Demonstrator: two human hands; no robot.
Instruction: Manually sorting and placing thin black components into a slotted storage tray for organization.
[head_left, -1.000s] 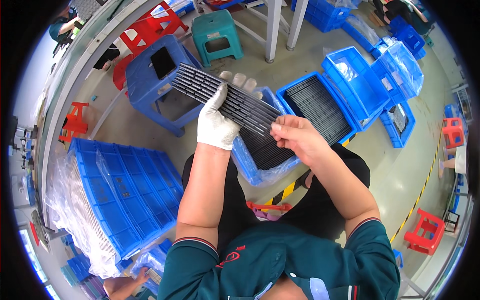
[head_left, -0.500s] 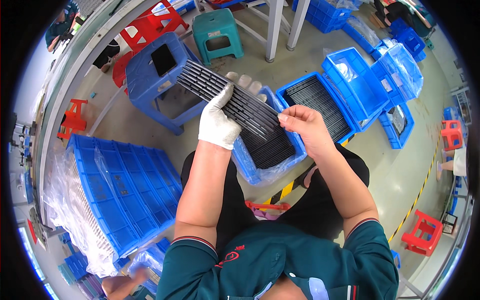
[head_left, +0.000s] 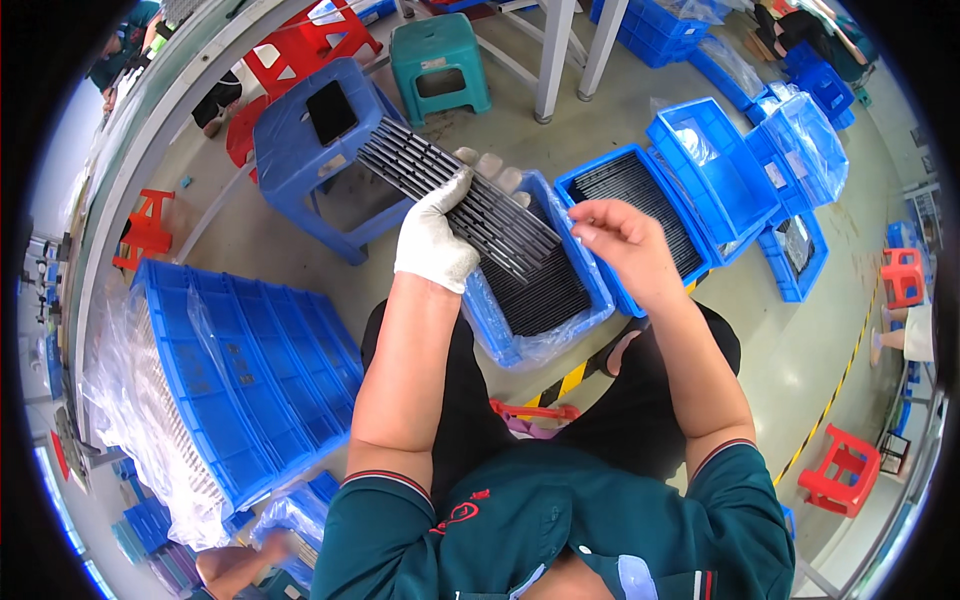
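A fanned bundle of long, thin black strips (head_left: 505,230) lies slantwise in my left hand (head_left: 435,240), which wears a white glove. The thumb presses on top, and the gloved fingertips show past the far side. My bare right hand (head_left: 630,250) is just right of the bundle's near end, touching none of it. Its thumb and forefinger are slightly apart, with nothing visible between them. Under the bundle stands a blue plastic crate (head_left: 497,345) lined with clear film, holding rows of similar black strips (head_left: 540,305).
Beside it, a second blue crate (head_left: 628,300) holds more strips, and further blue bins (head_left: 715,170) lie at the right. A blue stool (head_left: 290,130) carries a flat black piece (head_left: 330,112). Stacked blue crates (head_left: 250,380) rise at my left. A green stool (head_left: 438,60) stands behind.
My right hand has let go of the near end of the strips and moved slightly right, its thumb and forefinger parting. The left hand and its bundle have barely moved.
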